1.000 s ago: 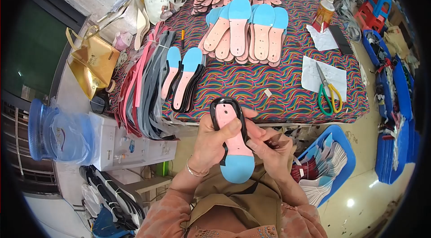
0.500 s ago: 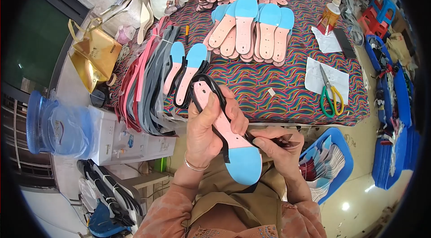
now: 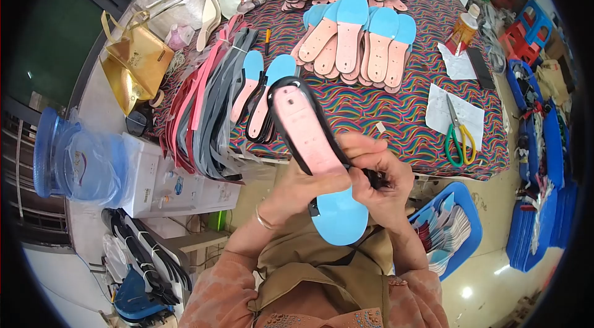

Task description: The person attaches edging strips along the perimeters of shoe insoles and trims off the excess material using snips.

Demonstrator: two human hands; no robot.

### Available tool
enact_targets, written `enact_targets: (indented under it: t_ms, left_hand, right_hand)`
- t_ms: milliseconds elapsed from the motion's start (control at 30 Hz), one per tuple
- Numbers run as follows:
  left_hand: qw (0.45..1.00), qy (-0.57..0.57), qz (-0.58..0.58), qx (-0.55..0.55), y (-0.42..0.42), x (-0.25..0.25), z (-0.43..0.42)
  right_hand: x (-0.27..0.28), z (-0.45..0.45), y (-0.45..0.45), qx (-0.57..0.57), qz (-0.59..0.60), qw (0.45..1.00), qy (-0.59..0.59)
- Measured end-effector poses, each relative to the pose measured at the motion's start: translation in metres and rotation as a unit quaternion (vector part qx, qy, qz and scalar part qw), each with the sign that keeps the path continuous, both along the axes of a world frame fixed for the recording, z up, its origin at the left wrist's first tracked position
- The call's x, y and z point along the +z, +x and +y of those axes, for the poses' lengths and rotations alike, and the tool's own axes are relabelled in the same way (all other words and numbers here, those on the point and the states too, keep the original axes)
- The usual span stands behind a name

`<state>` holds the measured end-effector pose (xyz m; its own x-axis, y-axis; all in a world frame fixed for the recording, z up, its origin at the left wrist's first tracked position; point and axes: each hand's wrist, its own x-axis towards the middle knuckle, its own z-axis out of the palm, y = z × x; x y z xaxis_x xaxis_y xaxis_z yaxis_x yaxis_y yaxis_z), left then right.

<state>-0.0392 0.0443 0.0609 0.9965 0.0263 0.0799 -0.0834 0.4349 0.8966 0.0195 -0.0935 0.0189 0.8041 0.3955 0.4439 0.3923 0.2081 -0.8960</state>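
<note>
My left hand (image 3: 300,189) is closed around the middle of a shoe insole (image 3: 304,119), its thumb lying across the top. The insole is pink with punched holes at the heel and light blue at the toe, which points toward me. A glossy black strip (image 3: 285,133) runs along the edge around the heel and down both sides. At the insole's right edge my right hand (image 3: 382,183) pinches the dark strip between thumb and fingers; part of the strip is hidden in the palm. Just beyond lie two edged insole stacks (image 3: 252,68) with blue toes.
Bundled strips (image 3: 207,105) hang over the table's left side. Piles of pink-blue insoles (image 3: 348,37) lie at the back. Scissors (image 3: 455,136) rest on white paper at right, near a bottle (image 3: 463,28). A blue basket (image 3: 473,223) of insoles stands lower right.
The insole has turned more upright, its heel now higher. My left thumb has shifted from near the heel to the middle, and my right hand has moved up along the edge.
</note>
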Motion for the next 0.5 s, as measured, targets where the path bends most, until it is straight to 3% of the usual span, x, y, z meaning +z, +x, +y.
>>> enact_targets:
  t_ms: [100,133,233,300,367,400,500]
  left_hand:
    - [0.999,-0.033,-0.028,0.027,-0.002,-0.002,0.013]
    - [0.997,-0.015,-0.05,0.053,-0.004,0.0,0.014]
    - [0.993,0.048,-0.085,0.065,-0.008,0.016,0.035]
    - [0.989,0.036,-0.101,0.097,-0.013,0.02,0.043]
    - [0.992,0.062,-0.033,0.106,-0.018,0.032,0.045]
    - [0.983,0.095,-0.067,0.139,-0.017,0.03,0.047]
    - [0.985,0.072,-0.028,0.157,-0.022,0.03,0.056]
  right_hand:
    - [0.017,0.018,-0.002,0.012,-0.024,0.999,0.041]
    - [0.008,0.007,0.001,0.079,0.045,0.996,0.0]
    - [0.024,-0.005,0.008,0.135,0.11,0.983,-0.054]
    - [0.033,-0.005,0.01,0.149,0.079,0.983,-0.076]
    - [0.032,0.001,0.006,0.105,-0.096,0.985,-0.1]
    - [0.017,0.01,0.005,0.061,-0.187,0.977,-0.08]
    - [0.013,0.006,-0.014,0.088,-0.196,0.97,-0.113]
